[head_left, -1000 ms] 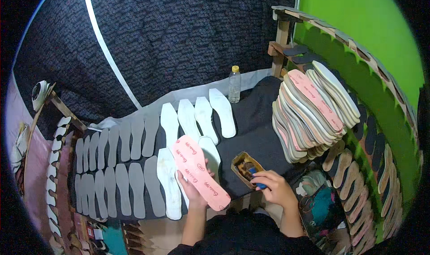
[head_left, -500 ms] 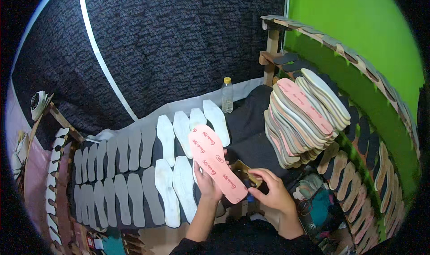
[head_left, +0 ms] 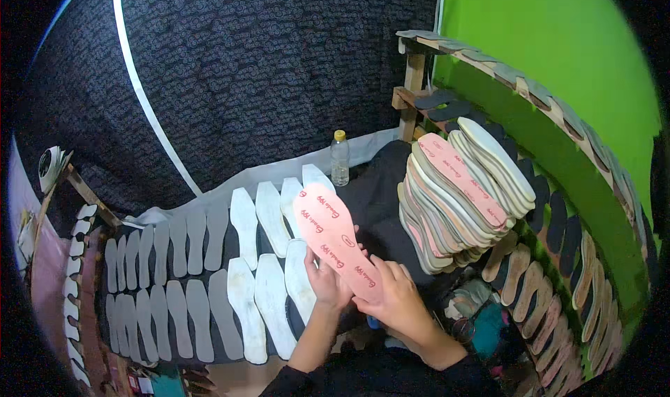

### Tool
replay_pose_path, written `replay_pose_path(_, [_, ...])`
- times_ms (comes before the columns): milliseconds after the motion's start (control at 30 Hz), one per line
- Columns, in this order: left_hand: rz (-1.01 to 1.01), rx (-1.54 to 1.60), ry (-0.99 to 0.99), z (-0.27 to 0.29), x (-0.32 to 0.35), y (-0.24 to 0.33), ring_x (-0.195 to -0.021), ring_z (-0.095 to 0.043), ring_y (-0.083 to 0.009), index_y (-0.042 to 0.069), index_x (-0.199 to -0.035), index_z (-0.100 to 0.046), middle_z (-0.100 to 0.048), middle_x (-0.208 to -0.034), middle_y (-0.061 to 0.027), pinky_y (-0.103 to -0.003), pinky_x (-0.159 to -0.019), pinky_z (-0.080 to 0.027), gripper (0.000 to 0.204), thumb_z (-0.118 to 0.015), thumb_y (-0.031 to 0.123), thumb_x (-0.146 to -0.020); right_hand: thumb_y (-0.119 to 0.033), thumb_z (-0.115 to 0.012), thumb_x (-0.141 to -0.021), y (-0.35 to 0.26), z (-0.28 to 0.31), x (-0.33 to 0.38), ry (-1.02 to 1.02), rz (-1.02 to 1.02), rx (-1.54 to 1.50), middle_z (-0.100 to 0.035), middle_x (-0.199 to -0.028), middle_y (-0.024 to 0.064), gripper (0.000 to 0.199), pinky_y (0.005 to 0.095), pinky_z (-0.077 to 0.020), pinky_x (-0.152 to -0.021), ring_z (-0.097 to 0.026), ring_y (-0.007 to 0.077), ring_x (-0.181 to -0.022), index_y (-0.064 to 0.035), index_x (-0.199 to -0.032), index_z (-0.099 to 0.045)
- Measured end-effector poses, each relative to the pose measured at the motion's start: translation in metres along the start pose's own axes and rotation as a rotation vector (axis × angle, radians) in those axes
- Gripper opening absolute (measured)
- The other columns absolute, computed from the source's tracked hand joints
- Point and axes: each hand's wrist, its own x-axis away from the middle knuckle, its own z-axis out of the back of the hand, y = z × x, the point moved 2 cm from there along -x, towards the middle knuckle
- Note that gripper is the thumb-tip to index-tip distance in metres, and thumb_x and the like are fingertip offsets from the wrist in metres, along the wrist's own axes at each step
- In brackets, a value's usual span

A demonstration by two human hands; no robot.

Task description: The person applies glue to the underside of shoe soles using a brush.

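A pink insole point(head_left: 329, 233) with red printing is held up over the table, wide end away from me and narrow end toward me. My left hand point(head_left: 326, 282) grips it from below along its left edge, thumb at the side and fingertips showing past the right edge. My right hand point(head_left: 394, 296) closes on the narrow end, fingers along its right edge and thumb near the tip. White insoles point(head_left: 246, 306) lie in two rows behind and left of my hands. Grey insoles point(head_left: 199, 320) continue those rows to the left.
A tall stack of pink, white and beige insoles point(head_left: 460, 188) stands at the right. A clear bottle point(head_left: 340, 161) with a yellow cap is at the table's back edge. Wooden racks point(head_left: 412, 83) with insoles line the right side; another rack point(head_left: 87, 188) is far left.
My right hand has moved in onto the insole's narrow end. The yellowish object beside that hand earlier is out of sight. The view has shifted slightly.
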Motion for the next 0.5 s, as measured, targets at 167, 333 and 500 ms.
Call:
replay_pose_path(167, [-0.041, -0.039, 0.135, -0.001, -0.014, -0.007, -0.122, -0.035, -0.0313, 0.015, -0.138, -0.021, -0.029, -0.139, -0.0150, -0.046, -0.102, -0.026, 0.063, -0.026, 0.052, -0.088, -0.019, -0.075, -0.058, 0.026, 0.005, -0.019, 0.068, -0.074, -0.015, -0.051, -0.100, 0.0183, 0.061, 0.0401, -0.0419, -0.082, -0.050, 0.0350, -0.093, 0.0002, -0.109, -0.049])
replay_pose_path(333, [-0.206, -0.220, 0.270, 0.008, -0.004, 0.018, -0.105, -0.043, -0.0284, 0.033, -0.136, -0.014, -0.044, -0.120, -0.0104, -0.047, -0.093, -0.032, 0.057, -0.033, 0.049, -0.085, -0.019, -0.073, -0.059, 0.061, -0.009, -0.047, 0.167, -0.083, -0.001, -0.051, -0.094, 0.0193, 0.058, 0.0429, -0.0414, -0.079, -0.049, 0.0366, -0.088, 0.0014, -0.106, -0.047])
replay_pose_path(500, [-0.372, -0.319, 0.349, 0.009, 0.018, 0.045, -0.101, -0.044, -0.0270, 0.030, -0.132, -0.025, -0.044, -0.112, -0.0076, -0.048, -0.088, -0.035, 0.051, -0.032, 0.050, -0.086, -0.018, -0.073, -0.059, 0.092, -0.032, -0.072, 0.074, -0.190, 0.066, -0.052, -0.093, 0.0186, 0.048, 0.0438, -0.0396, -0.080, -0.048, 0.0366, -0.091, -0.0002, -0.097, -0.050])
